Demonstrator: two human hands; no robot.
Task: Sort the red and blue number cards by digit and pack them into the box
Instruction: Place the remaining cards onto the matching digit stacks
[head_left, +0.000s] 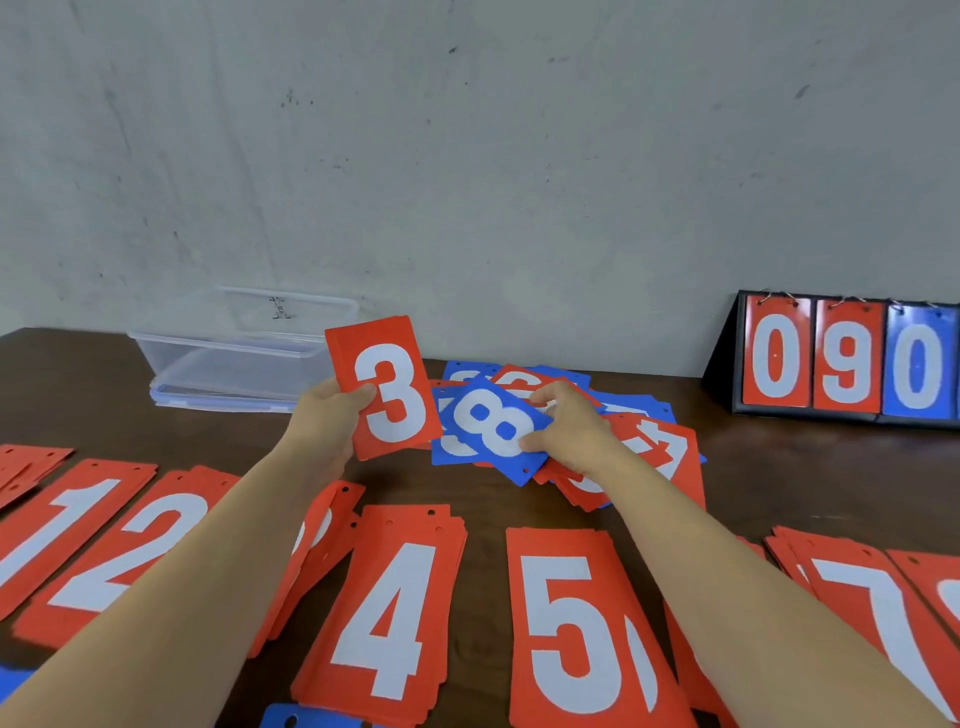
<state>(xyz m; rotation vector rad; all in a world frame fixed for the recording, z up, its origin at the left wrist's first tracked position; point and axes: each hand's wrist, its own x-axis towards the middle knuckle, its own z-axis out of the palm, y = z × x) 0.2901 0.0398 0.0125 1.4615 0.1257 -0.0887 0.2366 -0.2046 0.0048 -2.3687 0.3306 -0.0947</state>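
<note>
My left hand (324, 415) grips a red card with a white 3 (384, 387), held upright above the table. My right hand (569, 428) pinches a blue 8 card (493, 428) lying tilted on top of a mixed heap of red and blue cards (644, 447) at the table's middle. Sorted red stacks lie along the near edge: a 1 stack (67, 514), a 2 stack (140, 545), a stack partly hidden under my left forearm (327, 525), a 4 stack (389, 613), a 5 stack (571, 623) and a 7 stack (878, 608). A clear plastic box (234, 358) stands at the back left.
A black flip scoreboard (841, 358) showing 0, 9, 0 stands at the back right against the grey wall. More red cards (26, 462) lie at the far left. Blue card corners (306, 717) peek in at the bottom edge. The table (805, 478) is dark brown wood.
</note>
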